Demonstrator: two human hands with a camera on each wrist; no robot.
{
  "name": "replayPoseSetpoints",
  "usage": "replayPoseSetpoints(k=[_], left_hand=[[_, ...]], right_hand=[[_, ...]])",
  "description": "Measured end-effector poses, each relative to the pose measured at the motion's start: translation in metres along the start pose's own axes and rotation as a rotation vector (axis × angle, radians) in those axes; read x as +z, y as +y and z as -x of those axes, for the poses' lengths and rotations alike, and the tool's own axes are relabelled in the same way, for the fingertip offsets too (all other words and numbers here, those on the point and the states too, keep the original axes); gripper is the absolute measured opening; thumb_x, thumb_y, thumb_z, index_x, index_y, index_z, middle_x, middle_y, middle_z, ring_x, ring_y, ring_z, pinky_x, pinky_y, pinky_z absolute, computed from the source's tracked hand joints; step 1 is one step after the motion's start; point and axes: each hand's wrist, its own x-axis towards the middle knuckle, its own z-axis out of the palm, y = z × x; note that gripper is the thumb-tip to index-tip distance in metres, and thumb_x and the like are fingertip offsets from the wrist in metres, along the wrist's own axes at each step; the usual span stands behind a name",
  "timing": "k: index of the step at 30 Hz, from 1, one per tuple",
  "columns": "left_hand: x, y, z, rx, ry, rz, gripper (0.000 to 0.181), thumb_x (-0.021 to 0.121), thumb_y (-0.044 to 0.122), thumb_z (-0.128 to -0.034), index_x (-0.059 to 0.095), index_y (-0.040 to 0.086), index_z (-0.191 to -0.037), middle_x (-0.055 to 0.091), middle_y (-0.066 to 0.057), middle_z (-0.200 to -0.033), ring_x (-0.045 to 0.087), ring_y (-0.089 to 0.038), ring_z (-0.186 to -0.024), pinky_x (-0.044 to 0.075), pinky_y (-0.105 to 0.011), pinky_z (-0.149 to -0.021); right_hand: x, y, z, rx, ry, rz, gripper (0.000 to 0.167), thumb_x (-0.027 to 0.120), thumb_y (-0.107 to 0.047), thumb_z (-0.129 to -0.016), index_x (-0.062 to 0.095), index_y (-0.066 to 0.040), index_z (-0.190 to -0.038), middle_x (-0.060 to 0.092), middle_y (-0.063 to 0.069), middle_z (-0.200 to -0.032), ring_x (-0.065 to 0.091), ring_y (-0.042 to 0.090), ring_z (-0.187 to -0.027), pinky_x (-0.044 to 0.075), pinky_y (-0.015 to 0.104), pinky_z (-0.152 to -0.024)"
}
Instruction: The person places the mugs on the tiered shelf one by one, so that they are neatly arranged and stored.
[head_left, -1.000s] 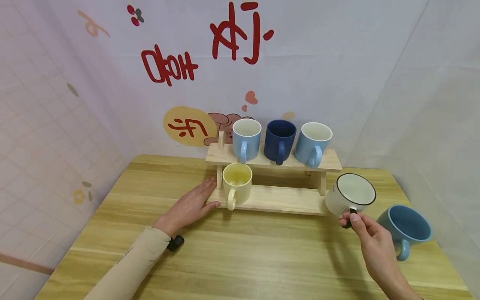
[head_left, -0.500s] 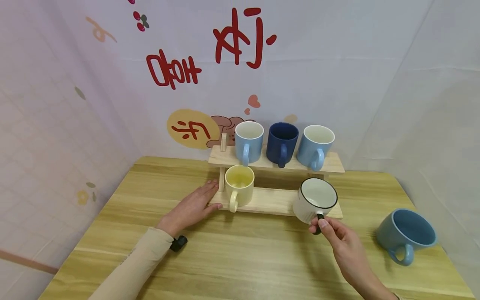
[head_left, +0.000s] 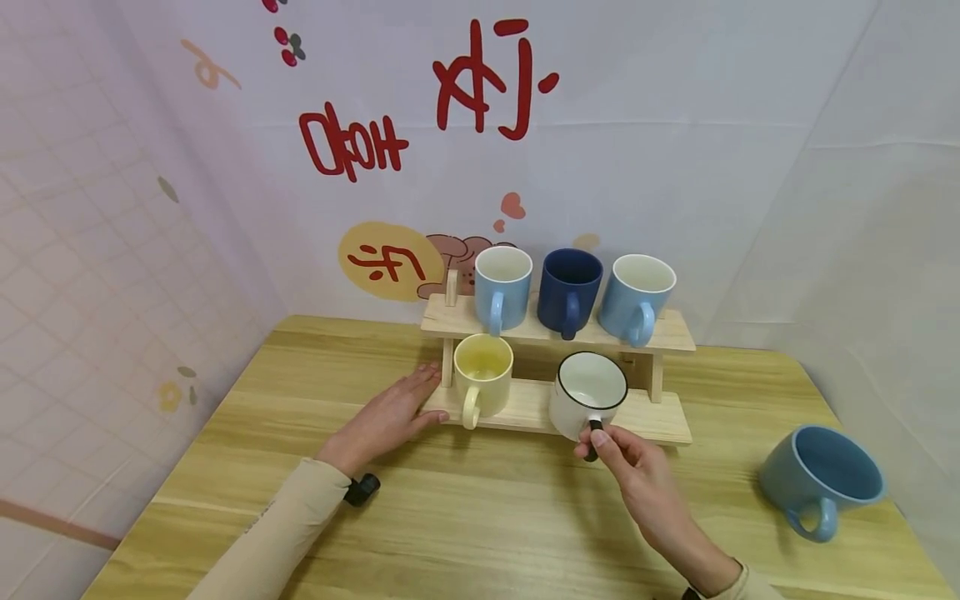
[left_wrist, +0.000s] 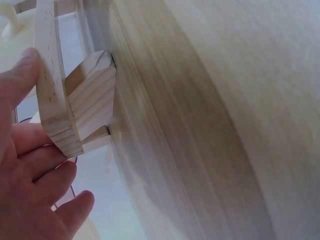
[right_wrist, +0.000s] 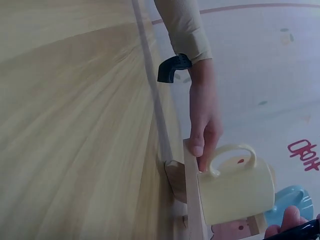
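In the head view, my right hand pinches the black handle of a white mug with a black rim. The mug is at the lower board of a two-tier wooden rack; whether its base touches the board I cannot tell. My left hand holds the rack's left end, thumb at the front edge; in the left wrist view the board lies between thumb and fingers. To the white mug's left, a yellow mug stands on the lower board. The right wrist view shows only the right fingertips.
On the upper board stand a light blue mug, a navy mug and another light blue mug, handles forward. A larger grey-blue mug rests on the wooden table at right. Printed cloth hangs behind.
My right hand has carried the white mug leftward from beyond the rack's right end to beside the yellow mug. The left hand has kept its hold on the rack.
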Motion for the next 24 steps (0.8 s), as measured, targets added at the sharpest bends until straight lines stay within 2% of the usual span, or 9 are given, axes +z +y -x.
replayPoseSetpoints(k=[5, 11, 24], left_hand=[[0.001, 0.000, 0.001, 0.005, 0.001, -0.002, 0.075, 0.063, 0.044, -0.1028, 0.042, -0.008, -0.153, 0.036, -0.023, -0.163, 0.034, -0.039, -0.150, 0.033, -0.055, -0.120], [0.002, -0.001, 0.000, 0.003, -0.002, -0.003, 0.076, 0.063, 0.044, -0.1025, 0.042, -0.008, -0.153, 0.035, -0.022, -0.164, 0.034, -0.039, -0.150, 0.033, -0.056, -0.120], [0.001, -0.001, 0.000, 0.007, -0.001, 0.003, 0.075, 0.063, 0.044, -0.1025, 0.042, -0.008, -0.153, 0.034, -0.022, -0.164, 0.035, -0.041, -0.150, 0.034, -0.056, -0.119]], right_hand=[[0.011, 0.002, -0.009, 0.034, 0.001, -0.012, 0.037, 0.056, -0.025, -0.109, 0.068, 0.010, -0.111, 0.075, 0.006, -0.093, 0.064, 0.014, -0.102, 0.049, 0.019, -0.093], [0.023, 0.004, -0.018, 0.051, 0.003, -0.036, 0.037, 0.057, -0.027, -0.109, 0.068, 0.009, -0.111, 0.075, 0.011, -0.094, 0.065, 0.015, -0.102, 0.050, 0.022, -0.092], [0.033, 0.006, -0.027, -0.024, -0.014, -0.026, 0.035, 0.056, -0.024, -0.109, 0.069, 0.009, -0.109, 0.074, 0.015, -0.094, 0.067, 0.016, -0.101, 0.053, 0.023, -0.092]])
